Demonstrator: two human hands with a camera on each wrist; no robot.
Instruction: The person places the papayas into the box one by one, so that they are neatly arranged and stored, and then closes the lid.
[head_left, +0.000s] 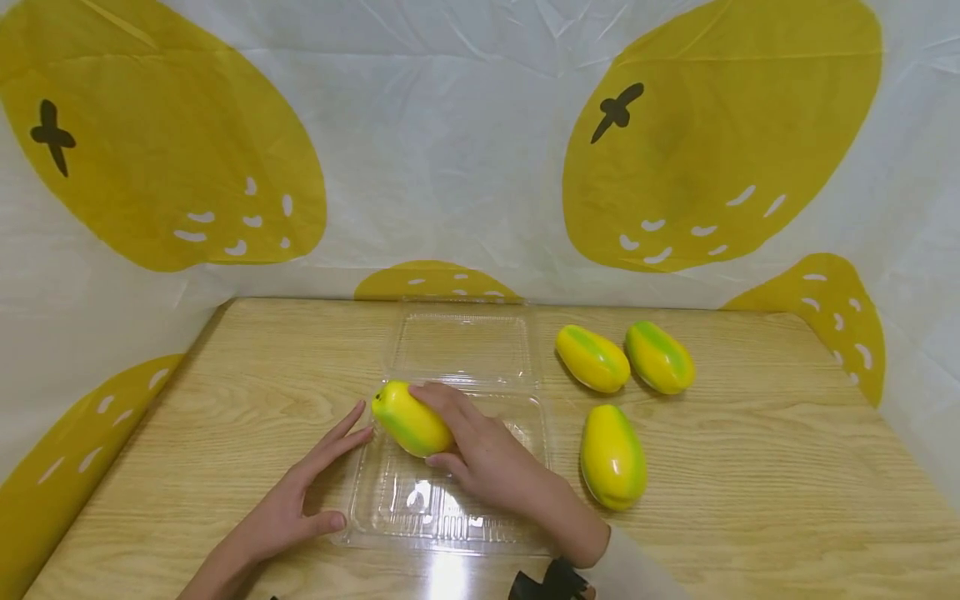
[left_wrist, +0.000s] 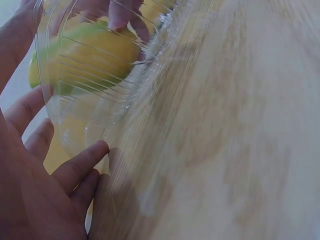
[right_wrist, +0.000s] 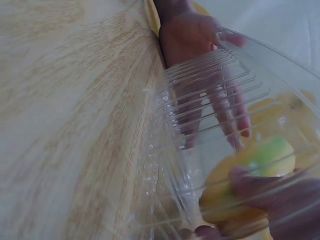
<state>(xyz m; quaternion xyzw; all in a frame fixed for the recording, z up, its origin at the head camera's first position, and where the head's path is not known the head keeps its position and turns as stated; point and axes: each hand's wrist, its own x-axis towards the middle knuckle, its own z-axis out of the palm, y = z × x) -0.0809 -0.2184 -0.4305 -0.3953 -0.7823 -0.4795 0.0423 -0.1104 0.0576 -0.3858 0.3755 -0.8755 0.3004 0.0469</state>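
Observation:
My right hand [head_left: 495, 458] grips a glossy yellow papaya [head_left: 411, 423] with green streaks, over the left part of a clear plastic clamshell box [head_left: 386, 508]. The fruit lies tilted, its dark-tipped end pointing up-left; whether it touches the box floor I cannot tell. My left hand [head_left: 288, 504] is spread at the box's left side, fingers extended and close to the wall. Through the ribbed clear wall, the left wrist view shows the papaya [left_wrist: 95, 60] with right-hand fingertips on it. In the right wrist view, the thumb lies across the papaya [right_wrist: 220, 182].
The box's lid [head_left: 465, 346] lies folded back, away from me. Right of the box, three more papayas [head_left: 592, 358] [head_left: 660, 358] [head_left: 613, 458] rest on the wood-grain table [head_left: 765, 467]. A white curtain [head_left: 450, 167] with yellow fruit prints hangs behind the table and along its sides.

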